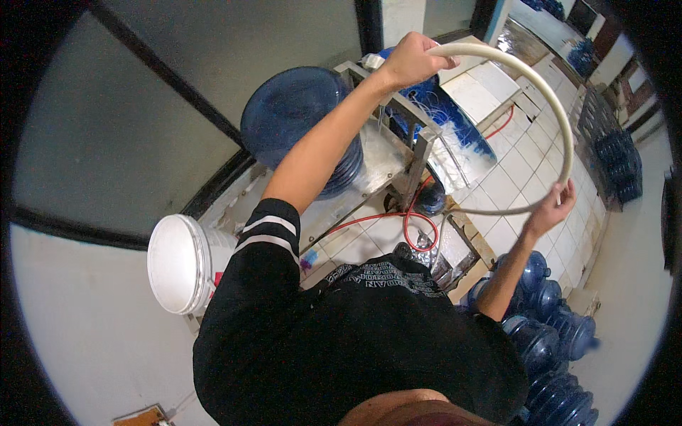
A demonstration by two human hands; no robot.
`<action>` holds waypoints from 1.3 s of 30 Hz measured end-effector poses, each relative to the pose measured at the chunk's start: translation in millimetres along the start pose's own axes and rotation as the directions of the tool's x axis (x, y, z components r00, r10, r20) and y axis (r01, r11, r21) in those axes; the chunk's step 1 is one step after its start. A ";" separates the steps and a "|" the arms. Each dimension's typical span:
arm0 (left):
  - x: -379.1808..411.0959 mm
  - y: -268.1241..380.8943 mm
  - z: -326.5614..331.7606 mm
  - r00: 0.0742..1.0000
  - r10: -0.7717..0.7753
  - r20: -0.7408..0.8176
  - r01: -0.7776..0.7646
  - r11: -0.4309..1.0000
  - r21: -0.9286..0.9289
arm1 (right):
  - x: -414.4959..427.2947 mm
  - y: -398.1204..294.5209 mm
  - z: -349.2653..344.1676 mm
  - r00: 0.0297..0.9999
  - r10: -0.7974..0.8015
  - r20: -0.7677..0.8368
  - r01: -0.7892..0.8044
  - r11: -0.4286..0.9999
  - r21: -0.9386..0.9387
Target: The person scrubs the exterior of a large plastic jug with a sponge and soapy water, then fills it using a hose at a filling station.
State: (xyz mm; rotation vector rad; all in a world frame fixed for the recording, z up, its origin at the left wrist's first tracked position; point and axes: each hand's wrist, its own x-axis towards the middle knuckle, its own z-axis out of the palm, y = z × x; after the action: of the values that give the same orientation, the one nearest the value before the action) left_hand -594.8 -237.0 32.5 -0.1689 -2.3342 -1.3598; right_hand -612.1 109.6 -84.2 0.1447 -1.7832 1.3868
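Note:
My left hand (415, 61), raised above the blue tub, grips one end of a cream flexible hose (543, 85). From there the hose arcs over to the right. Lower down, my right hand (551, 207) has its fingers closed around the hose. Past that hand the hose runs back left, low over the tiled floor. Beneath my left hand, the cut-open blue plastic tub (458, 125) holds tangled white strips. Beside my left forearm, a large blue water jug (293, 109) lies with its round base towards me on a metal stand (394, 154).
A white bucket (176, 266) stands at left. Red tubing (407, 229) loops across the white tiled floor (511, 170). Several blue water jugs (533, 341) are grouped at lower right. Dark plastic racks (613, 149) stand along the right side. A frosted glass partition (122, 133) is at upper left.

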 end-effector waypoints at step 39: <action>-7.9 -20.5 -20.6 0.903 0.083 -0.422 0.098 0.915 0.391 | 30.2 -75.1 163.2 0.705 -0.545 0.454 0.551 0.824 0.132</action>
State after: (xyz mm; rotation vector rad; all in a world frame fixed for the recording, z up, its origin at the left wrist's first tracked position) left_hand -587.8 -264.2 21.5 0.2470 -2.1653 -0.7799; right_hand -678.1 -44.2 -12.1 1.0126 -1.9084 0.9355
